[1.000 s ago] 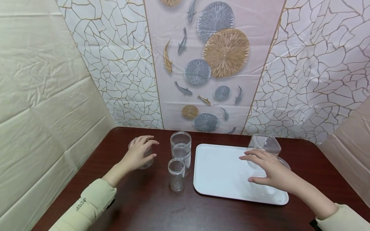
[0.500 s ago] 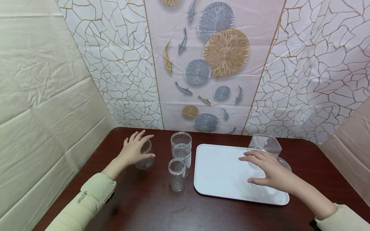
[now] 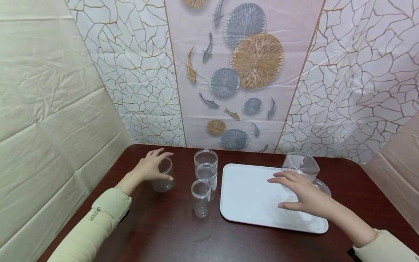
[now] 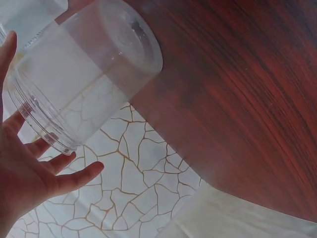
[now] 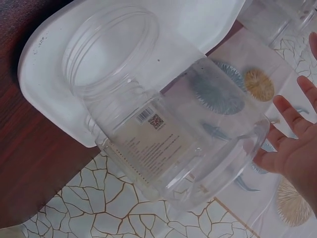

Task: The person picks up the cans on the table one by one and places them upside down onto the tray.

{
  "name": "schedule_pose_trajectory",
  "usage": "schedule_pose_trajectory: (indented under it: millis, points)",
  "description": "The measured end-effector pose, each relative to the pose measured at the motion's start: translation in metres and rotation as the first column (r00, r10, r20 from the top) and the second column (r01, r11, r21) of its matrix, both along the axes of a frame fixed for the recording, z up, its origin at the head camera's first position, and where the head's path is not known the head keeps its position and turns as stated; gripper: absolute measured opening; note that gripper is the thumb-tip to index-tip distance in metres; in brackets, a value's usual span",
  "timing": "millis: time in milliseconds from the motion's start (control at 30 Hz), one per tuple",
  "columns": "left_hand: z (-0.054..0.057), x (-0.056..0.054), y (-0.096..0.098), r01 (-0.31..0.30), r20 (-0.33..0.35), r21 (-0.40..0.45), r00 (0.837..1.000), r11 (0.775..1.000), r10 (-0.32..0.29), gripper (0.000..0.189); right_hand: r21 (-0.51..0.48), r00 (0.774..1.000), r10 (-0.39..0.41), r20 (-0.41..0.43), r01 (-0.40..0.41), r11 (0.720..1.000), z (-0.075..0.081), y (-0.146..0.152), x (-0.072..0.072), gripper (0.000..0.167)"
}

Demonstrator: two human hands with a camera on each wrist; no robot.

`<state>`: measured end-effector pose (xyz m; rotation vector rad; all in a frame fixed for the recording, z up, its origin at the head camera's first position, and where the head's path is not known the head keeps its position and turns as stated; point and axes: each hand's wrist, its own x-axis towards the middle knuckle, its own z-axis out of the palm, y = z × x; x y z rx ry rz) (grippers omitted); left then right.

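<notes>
At the left of the table my left hand (image 3: 150,168) stands beside an upright clear jar (image 3: 163,185), thumb and fingers spread around its rim. The left wrist view shows the fingers behind the jar's threaded mouth (image 4: 42,116), loosely extended. On the right, my right hand (image 3: 306,191) hovers with spread fingers above a clear jar (image 3: 322,186) turned mouth down on the white tray (image 3: 252,193). Seen from the right wrist, that jar bears a printed label (image 5: 153,141), and the fingertips are close to its base. My hand partly hides it in the head view.
Several clear jars stand in a row left of the tray: a small front jar (image 3: 201,203), a middle one (image 3: 209,178) and a taller back one (image 3: 205,155). A squarish clear container (image 3: 302,163) is at the tray's back right corner. Patterned cloth (image 3: 255,120) rises behind the table.
My left hand has drawn back left from over its jar to the jar's side, uncovering more of it. The right hand has shifted slightly left. The jars look unmoved.
</notes>
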<state>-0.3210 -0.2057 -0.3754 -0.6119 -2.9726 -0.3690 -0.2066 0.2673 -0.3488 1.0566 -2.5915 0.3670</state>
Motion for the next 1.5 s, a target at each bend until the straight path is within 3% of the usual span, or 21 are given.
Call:
schedule_pose_trajectory:
  millis: [300,500,667,933,1267,1500]
  points:
    - [0.005,-0.002,0.002,0.01,0.112,-0.035,0.994,0.999,-0.006,0.087,0.042,0.998,-0.002,0.07,-0.001,0.999,0.003,-0.007,-0.003,0.065]
    - [0.007,-0.004,0.004,0.014,0.136,-0.05,0.991,0.999,-0.007,0.084,0.082,0.989,-0.02,0.146,0.008,0.997,0.004,-0.012,-0.007,0.061]
    - [0.007,-0.005,0.004,0.003,0.101,-0.06,0.995,0.998,0.003,0.077,0.107,0.99,-0.023,0.142,0.008,0.994,0.005,-0.017,-0.008,0.059]
    - [0.01,-0.004,0.002,-0.067,0.012,-0.02,0.998,0.998,0.067,0.078,0.117,0.988,-0.037,0.148,0.02,0.993,0.006,-0.023,-0.011,0.056]
    - [0.019,-0.001,0.003,-0.065,-0.006,0.001,0.998,0.998,0.065,0.074,0.106,0.986,-0.044,0.164,0.027,0.994,0.01,-0.027,-0.012,0.056]
    - [0.021,-0.001,0.009,-0.067,-0.085,0.022,0.994,0.998,0.069,0.079,0.071,0.982,-0.079,0.172,0.067,0.995,0.01,-0.029,-0.013,0.052]
